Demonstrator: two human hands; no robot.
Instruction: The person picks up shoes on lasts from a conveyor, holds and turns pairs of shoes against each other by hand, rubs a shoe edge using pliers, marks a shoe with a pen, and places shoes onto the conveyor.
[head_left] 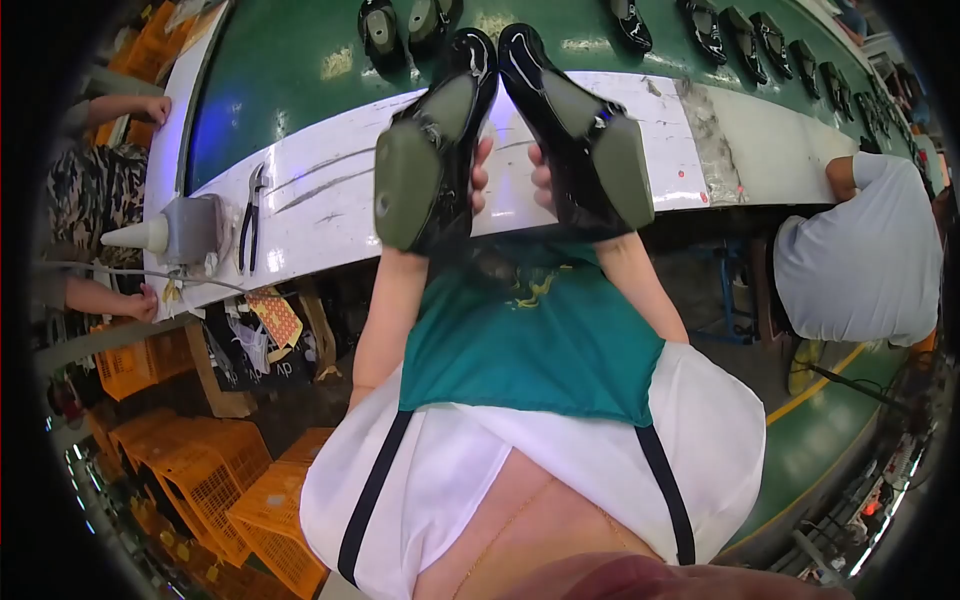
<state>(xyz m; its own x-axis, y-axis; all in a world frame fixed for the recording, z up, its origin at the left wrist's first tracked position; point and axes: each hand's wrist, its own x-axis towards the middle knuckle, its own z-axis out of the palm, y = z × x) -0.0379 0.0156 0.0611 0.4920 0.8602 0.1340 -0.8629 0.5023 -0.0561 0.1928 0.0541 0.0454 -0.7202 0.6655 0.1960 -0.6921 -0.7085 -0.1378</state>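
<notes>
Side by side over the white bench edge, two glossy black shoes are held up with their toes nearly touching. My left hand [481,176] is wrapped round the left shoe [459,140], which has a grey-green last [405,185] inside. The right shoe [552,130], with a similar last [622,172], is in my right hand [541,177]. Only some fingertips of each hand show on the inner sides; the shoes hide the rest.
Pliers [250,220] and a grey bottle with a white nozzle [190,230] lie at the bench's left. More black shoes [703,30] stand on the green surface [290,60] beyond. People are at both sides. Orange crates [215,465] stand lower left.
</notes>
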